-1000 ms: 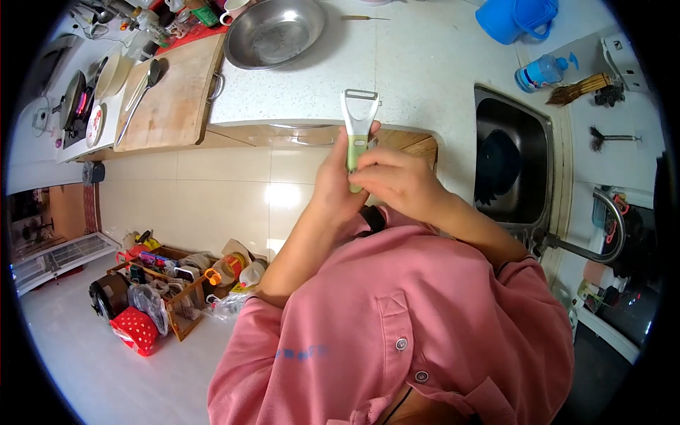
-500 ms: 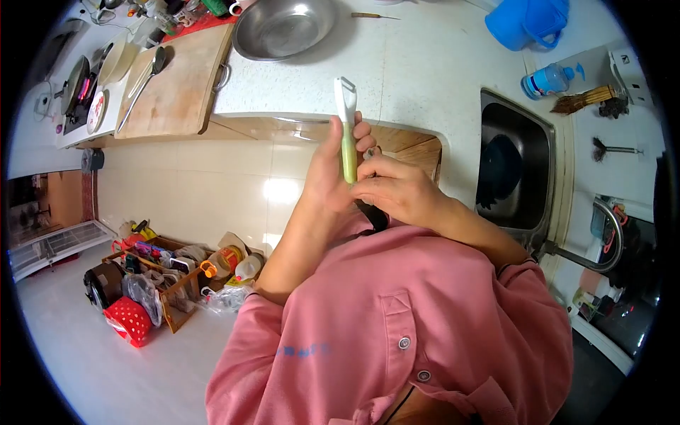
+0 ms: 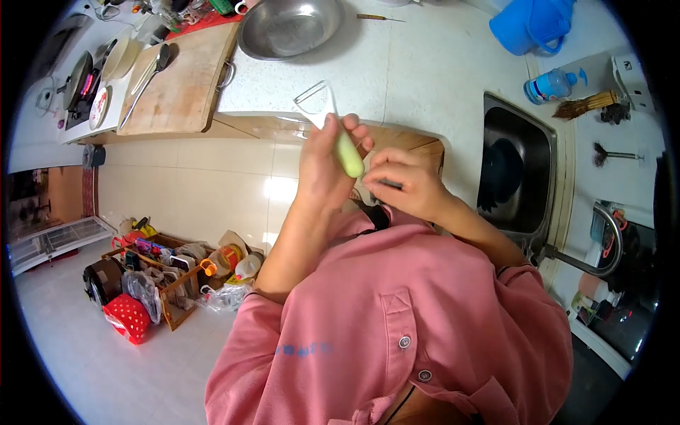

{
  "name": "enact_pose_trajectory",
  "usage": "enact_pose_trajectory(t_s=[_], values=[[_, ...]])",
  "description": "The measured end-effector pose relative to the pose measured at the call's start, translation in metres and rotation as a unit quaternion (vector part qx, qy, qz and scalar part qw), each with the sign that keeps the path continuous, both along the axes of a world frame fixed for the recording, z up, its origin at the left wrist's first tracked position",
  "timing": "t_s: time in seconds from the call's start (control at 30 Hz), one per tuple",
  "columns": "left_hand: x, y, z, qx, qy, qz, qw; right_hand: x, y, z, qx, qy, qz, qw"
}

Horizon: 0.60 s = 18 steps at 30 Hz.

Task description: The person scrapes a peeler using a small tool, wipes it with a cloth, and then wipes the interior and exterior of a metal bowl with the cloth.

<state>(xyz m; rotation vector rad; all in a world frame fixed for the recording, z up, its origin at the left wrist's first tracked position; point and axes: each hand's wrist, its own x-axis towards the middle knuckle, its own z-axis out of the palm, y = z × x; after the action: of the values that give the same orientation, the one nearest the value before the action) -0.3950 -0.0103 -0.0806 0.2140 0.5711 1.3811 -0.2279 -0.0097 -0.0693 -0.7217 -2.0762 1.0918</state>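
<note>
A vegetable peeler [image 3: 347,154] with a white, wide-framed head and a pale green handle is held in my left hand [image 3: 322,159]. Its head points up and to the left, and the blade frame faces me. My left thumb and fingers wrap round the handle near the head. Beside the rounded handle end is my right hand [image 3: 411,185], its fingers loosely curled, with a gap between thumb and forefinger. I see nothing held in it, though its palm is hidden.
Ahead on the white counter stand a steel basin [image 3: 290,28] and a thin wooden-handled tool [image 3: 380,18]. A cutting board [image 3: 180,85] with a spoon [image 3: 145,88] lies left. To the right are a sink [image 3: 545,163], a blue jug [image 3: 524,28] and a soap bottle [image 3: 549,86]. A cluttered crate [image 3: 180,290] sits lower left.
The peeler has turned in my left hand: its head now tilts left and shows its broad face. My right hand's fingers have come off the handle and moved slightly right.
</note>
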Motion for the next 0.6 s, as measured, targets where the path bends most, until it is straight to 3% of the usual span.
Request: enact_pose_trajectory(t_s=[0.17,0.27,0.3,0.4,0.43,0.53,0.57,0.6], values=[[-0.004,0.005,-0.007,0.093,-0.075,-0.024,0.993,0.001,0.001,-0.005,-0.020,0.011,-0.075,0.997],[0.002,0.003,0.011,0.043,-0.040,-0.012,0.998,0.001,0.014,0.007,0.000,0.067,-0.094,0.993],[0.001,0.005,0.007,0.079,-0.063,-0.032,0.994,0.000,0.014,0.014,0.008,0.060,-0.095,0.994],[0.006,0.002,0.006,0.049,-0.011,-0.034,0.998,-0.010,0.021,0.014,0.115,0.076,-0.064,0.988],[0.008,0.002,0.003,0.064,0.028,-0.039,0.997,-0.011,0.021,0.020,0.107,0.032,-0.072,0.991],[0.011,-0.002,0.016,-0.014,0.120,-0.056,0.991,-0.020,0.033,0.016,0.157,0.064,-0.079,0.982],[0.014,0.001,0.014,0.020,0.054,-0.039,0.998,-0.023,0.030,0.013,0.190,0.061,-0.080,0.977],[0.012,0.003,0.011,0.040,0.059,-0.036,0.997,-0.023,0.025,0.010,0.167,0.043,-0.064,0.983]])
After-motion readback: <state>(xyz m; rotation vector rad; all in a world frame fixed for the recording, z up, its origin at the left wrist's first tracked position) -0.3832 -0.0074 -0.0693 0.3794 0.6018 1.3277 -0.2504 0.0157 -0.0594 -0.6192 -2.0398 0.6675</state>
